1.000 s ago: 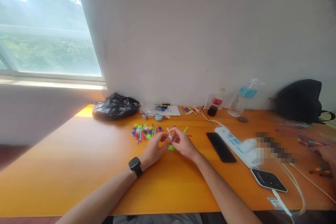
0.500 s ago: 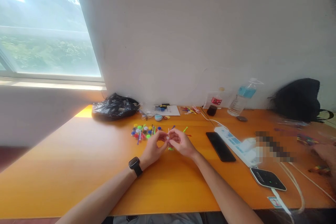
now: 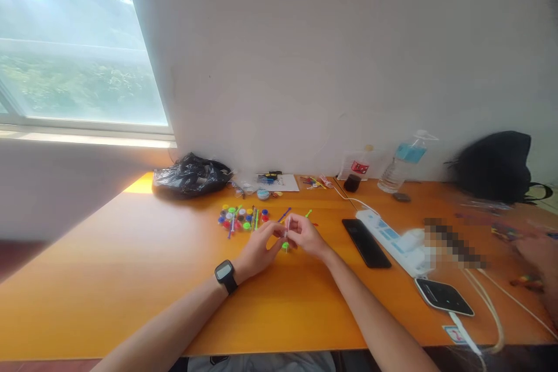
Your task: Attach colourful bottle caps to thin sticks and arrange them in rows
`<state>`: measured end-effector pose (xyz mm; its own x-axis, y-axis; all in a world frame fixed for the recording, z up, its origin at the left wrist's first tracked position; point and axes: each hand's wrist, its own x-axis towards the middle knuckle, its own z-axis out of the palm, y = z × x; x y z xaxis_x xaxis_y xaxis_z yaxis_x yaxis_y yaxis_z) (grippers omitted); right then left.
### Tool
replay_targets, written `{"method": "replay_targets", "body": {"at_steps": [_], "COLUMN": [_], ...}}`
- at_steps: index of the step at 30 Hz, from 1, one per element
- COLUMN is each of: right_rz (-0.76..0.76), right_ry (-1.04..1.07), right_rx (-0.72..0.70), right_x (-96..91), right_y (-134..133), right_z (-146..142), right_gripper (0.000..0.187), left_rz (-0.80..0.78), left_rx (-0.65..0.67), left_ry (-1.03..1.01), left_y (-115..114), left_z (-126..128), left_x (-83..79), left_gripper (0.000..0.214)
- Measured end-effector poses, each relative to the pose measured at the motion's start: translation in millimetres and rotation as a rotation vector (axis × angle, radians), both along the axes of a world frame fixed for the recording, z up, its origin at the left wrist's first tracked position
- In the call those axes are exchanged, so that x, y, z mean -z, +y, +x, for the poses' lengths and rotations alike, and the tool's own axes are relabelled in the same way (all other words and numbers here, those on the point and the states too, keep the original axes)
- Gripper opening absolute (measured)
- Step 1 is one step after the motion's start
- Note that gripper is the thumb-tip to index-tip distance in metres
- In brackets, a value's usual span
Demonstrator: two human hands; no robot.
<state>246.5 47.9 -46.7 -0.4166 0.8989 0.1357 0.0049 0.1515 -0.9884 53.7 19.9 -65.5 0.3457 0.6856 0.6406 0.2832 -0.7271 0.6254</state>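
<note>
My left hand point(image 3: 260, 244) and my right hand point(image 3: 306, 238) meet over the table, fingertips pinched close together. A thin pale stick point(image 3: 288, 222) stands up from between the fingers of my right hand. My left fingertips close on a small pale piece at the stick's lower end; its shape is mostly hidden. Just below the fingertips shows a small green round piece point(image 3: 285, 246); whether it is attached to the held parts I cannot tell. Left of my hands lies a cluster of coloured round pieces point(image 3: 232, 218) with several sticks. A purple stick point(image 3: 285, 214) lies behind my fingers.
A black plastic bag point(image 3: 189, 175) sits at the back left. To the right are a black phone point(image 3: 366, 243), a white power strip point(image 3: 387, 239), a charging device point(image 3: 443, 296) with cables, bottles point(image 3: 394, 171) and a black bag point(image 3: 494, 168). Another person's hand point(image 3: 534, 250) is at the far right.
Both hands have shifted slightly right and the stick now leans a little. More of the green piece and the purple stick shows. The other person's hand has come further into view.
</note>
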Motion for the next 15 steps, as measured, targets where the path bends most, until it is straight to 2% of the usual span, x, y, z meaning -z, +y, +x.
{"method": "replay_targets", "body": {"at_steps": [6,11,15], "right_rz": [-0.057,-0.080,-0.069], "right_ry": [0.004,-0.019,-0.042], "right_rx": [-0.034,-0.040,-0.029], "right_x": [-9.5,-9.3,-7.4], "right_y": [-4,-4,-3], "right_z": [2,2,2], "right_gripper": [0.021,0.029,0.024], "left_rz": [-0.003,-0.007,-0.009], "left_rx": [0.001,0.035,0.062], "left_ry": [0.024,0.057,0.074], "left_y": [-2,-5,-8], "left_z": [1,2,2], "left_x": [-2.7,-7.6,-12.5], "left_gripper": [0.016,0.012,0.013]}}
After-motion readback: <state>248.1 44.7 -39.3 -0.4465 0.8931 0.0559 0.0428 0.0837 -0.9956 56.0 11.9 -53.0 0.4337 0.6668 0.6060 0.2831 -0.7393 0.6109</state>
